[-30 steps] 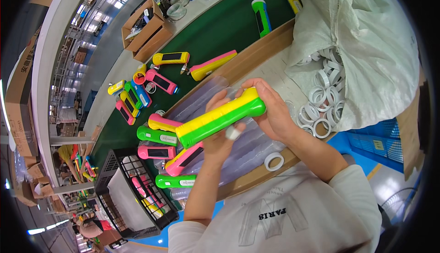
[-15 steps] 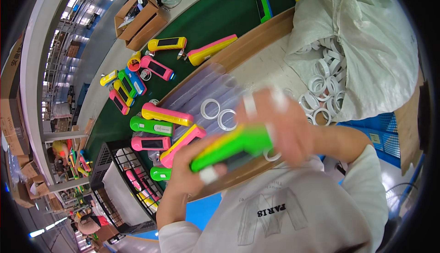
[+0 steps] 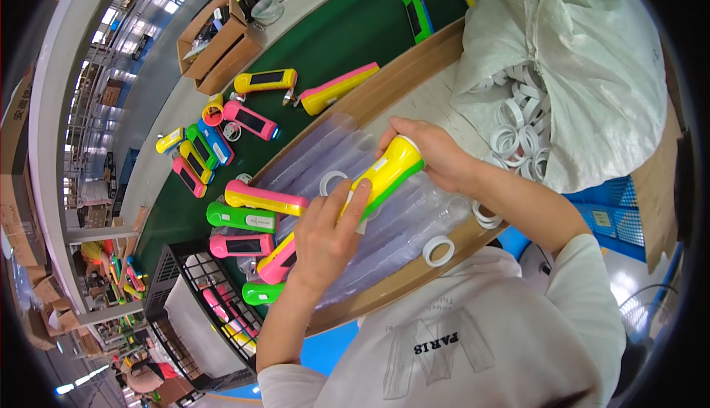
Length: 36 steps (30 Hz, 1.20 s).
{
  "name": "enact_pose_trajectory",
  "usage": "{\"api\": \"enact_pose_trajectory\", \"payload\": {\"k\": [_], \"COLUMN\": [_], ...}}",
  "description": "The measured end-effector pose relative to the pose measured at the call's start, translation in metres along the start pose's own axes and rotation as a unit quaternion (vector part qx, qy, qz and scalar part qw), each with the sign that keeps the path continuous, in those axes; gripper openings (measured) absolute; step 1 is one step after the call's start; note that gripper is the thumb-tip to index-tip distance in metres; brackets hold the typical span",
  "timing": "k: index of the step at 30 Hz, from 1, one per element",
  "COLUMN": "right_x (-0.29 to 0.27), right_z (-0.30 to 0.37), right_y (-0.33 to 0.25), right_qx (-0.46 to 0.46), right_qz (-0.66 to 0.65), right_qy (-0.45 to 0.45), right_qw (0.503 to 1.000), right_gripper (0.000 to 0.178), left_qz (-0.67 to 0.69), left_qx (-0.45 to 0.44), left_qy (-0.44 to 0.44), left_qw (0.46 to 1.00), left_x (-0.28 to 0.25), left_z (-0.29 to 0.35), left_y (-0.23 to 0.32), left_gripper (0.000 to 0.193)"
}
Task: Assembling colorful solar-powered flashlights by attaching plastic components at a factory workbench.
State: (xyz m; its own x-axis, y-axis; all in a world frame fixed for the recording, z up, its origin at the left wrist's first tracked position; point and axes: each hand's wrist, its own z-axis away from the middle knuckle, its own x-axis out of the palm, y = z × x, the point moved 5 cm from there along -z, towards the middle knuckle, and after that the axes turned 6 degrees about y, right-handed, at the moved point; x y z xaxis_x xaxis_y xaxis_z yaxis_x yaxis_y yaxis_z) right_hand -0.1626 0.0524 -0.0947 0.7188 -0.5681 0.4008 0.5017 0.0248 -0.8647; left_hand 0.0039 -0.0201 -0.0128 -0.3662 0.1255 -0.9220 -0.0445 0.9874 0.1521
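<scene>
A yellow and green torch body (image 3: 386,174) is held between both hands above a wooden board (image 3: 414,75). My right hand (image 3: 429,151) grips its wide head end. My left hand (image 3: 329,238) holds its handle end, fingers along the side. Under the hands lie several clear plastic tubes (image 3: 347,149) and a white ring (image 3: 331,182). Another white ring (image 3: 438,250) rests near the board's front edge.
Several coloured torch bodies (image 3: 255,122) lie on the green belt (image 3: 333,31) to the left. A white sack (image 3: 592,60) spills white rings (image 3: 518,138) at right. A black wire basket (image 3: 200,297) stands lower left. Cardboard boxes (image 3: 218,42) sit beyond the belt.
The torch body dipped low toward my chest half a second ago and is back up over the board. My right hand has shifted onto its head end.
</scene>
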Motion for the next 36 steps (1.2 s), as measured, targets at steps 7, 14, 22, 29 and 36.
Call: {"api": "enact_pose_trajectory", "payload": {"k": [7, 14, 22, 29, 36], "right_x": [0.02, 0.007, 0.026, 0.026, 0.046], "right_z": [0.063, 0.033, 0.089, 0.095, 0.128], "right_y": [-0.059, -0.007, -0.057, -0.071, -0.076], "right_qx": [-0.435, 0.133, -0.41, -0.367, -0.501], "right_qz": [0.301, -0.071, 0.257, 0.16, 0.251], "right_qy": [-0.117, 0.039, -0.158, -0.075, -0.13], "right_qw": [0.841, 0.988, 0.861, 0.913, 0.818], "right_gripper": [0.042, 0.037, 0.041, 0.033, 0.034], "left_qz": [0.248, 0.175, 0.435, 0.253, 0.355], "left_qx": [-0.061, -0.051, -0.218, 0.026, -0.062], "left_qy": [0.071, 0.013, -0.074, 0.064, -0.014], "left_qw": [0.964, 0.983, 0.871, 0.965, 0.933], "left_x": [-0.011, -0.014, -0.024, -0.041, -0.047], "left_z": [0.025, 0.002, 0.026, 0.009, 0.027], "left_y": [-0.003, 0.006, 0.003, 0.014, 0.019], "left_gripper": [0.058, 0.06, 0.051, 0.05, 0.047]}}
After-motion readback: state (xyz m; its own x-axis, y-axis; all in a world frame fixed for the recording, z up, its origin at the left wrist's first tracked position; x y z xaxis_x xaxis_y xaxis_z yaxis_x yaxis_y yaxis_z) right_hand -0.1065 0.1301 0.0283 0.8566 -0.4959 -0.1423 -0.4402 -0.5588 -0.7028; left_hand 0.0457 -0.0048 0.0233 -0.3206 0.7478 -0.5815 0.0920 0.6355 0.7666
